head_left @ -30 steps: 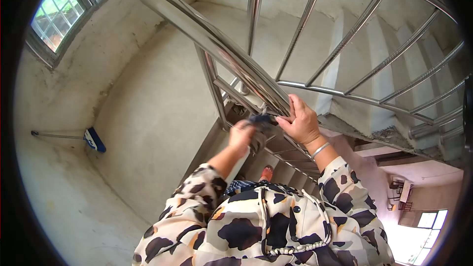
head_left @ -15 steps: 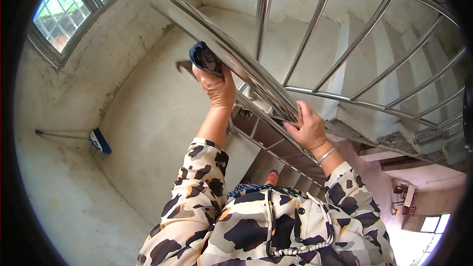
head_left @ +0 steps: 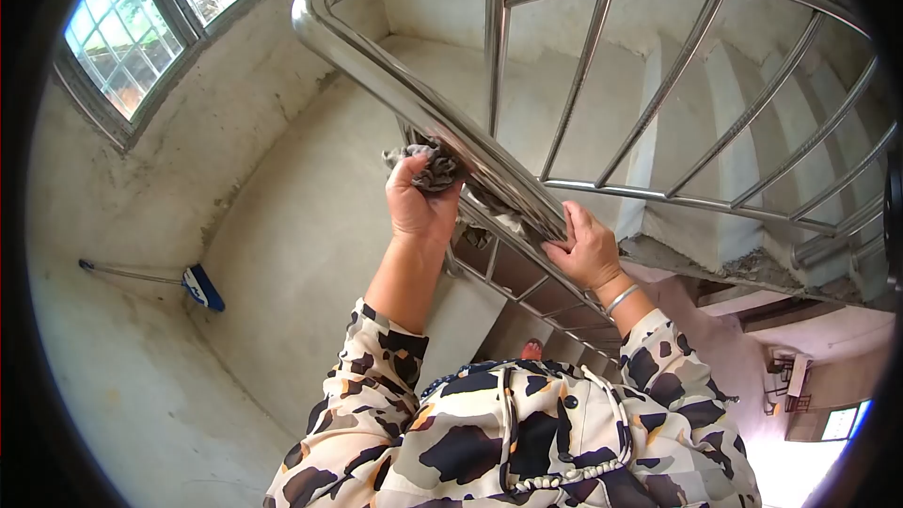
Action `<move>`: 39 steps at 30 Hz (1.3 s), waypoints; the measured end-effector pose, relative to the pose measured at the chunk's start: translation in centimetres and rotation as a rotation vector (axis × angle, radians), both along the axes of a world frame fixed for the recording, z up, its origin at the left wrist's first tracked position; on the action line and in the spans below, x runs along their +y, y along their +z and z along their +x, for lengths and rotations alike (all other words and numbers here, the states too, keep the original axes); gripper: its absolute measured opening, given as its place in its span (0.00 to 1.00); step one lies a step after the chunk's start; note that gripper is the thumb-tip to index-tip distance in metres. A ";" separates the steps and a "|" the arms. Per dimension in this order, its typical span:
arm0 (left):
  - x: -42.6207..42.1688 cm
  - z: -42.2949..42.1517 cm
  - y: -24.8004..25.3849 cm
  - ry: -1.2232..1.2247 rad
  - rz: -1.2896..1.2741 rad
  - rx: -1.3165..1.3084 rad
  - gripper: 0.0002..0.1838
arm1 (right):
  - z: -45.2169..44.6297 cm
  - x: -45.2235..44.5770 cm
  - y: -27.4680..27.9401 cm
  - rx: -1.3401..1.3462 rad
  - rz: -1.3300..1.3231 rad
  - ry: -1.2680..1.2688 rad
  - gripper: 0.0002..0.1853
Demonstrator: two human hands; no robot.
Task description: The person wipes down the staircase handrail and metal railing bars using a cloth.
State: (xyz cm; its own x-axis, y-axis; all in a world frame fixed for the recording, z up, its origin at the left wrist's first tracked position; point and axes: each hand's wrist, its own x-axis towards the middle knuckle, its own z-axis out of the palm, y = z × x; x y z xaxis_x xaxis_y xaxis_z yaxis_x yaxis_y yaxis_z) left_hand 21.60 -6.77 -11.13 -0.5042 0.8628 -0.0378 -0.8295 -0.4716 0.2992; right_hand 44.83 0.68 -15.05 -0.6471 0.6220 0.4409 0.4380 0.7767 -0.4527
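Note:
A shiny metal handrail (head_left: 376, 80) slants across the view from upper left toward the middle. My left hand (head_left: 421, 202) is closed around a crumpled dark grey cloth (head_left: 435, 167), at the lower left side of the rail. Part of the cloth sticks out past my thumb. My right hand (head_left: 588, 249), with a silver bangle at the wrist, grips the handrail farther down. Its thumb is on the near side and its fingers lie over the top.
Curved metal railing bars (head_left: 649, 103) stand to the right, with concrete steps (head_left: 734, 122) behind them. A blue and white broom (head_left: 202, 287) leans by the left wall. A barred window (head_left: 122, 38) is at upper left. More stairs descend below the rail.
My left hand has moved down and slightly right along the rail, and its wrist has turned. The cloth now looks bunched up. My right hand stays at the same place on the rail.

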 end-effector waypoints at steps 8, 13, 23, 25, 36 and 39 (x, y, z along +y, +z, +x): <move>0.8 0.1 -5.6 0.279 -0.228 1.058 0.09 | -0.3 0.0 -0.3 0.022 0.035 0.001 0.30; 3.2 -0.9 -9.4 0.145 -0.374 1.146 0.13 | -0.3 0.1 -0.7 0.023 0.002 -0.003 0.31; 0.9 -0.4 -3.1 -0.177 0.135 -0.191 0.13 | -0.1 0.1 -0.3 0.019 0.068 -0.003 0.31; -0.6 -0.3 -2.3 -0.083 0.063 -0.001 0.13 | -0.1 0.2 -0.2 0.023 0.065 -0.002 0.31; -5.3 -3.6 4.2 0.486 0.132 0.683 0.14 | -0.3 0.1 -0.2 0.046 0.060 0.003 0.32; -3.4 -4.6 3.7 0.536 -0.373 0.695 0.18 | -0.5 0.1 0.0 0.050 0.037 0.013 0.32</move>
